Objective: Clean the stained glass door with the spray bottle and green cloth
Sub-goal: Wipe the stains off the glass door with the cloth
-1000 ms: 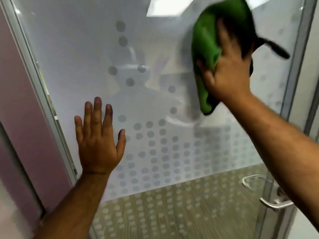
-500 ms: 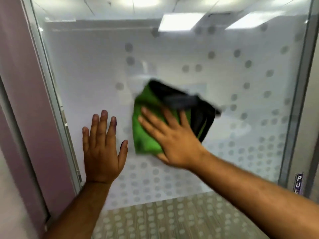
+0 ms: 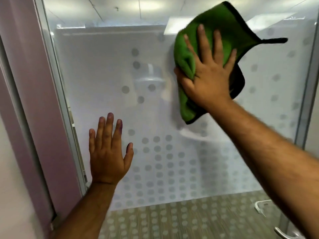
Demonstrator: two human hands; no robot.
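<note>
Right hand (image 3: pixel 207 80) presses the green cloth (image 3: pixel 212 31) flat against the upper right of the glass door (image 3: pixel 96 80), fingers spread, thumb pinching a fold. Left hand (image 3: pixel 107 156) lies open, palm on the glass, lower left, holding nothing. Door handle (image 3: pixel 284 234) shows at bottom right.

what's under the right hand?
The right hand presses the green cloth flat against the glass door. The glass beneath the cloth is covered, so any stain there can't be seen.
</note>
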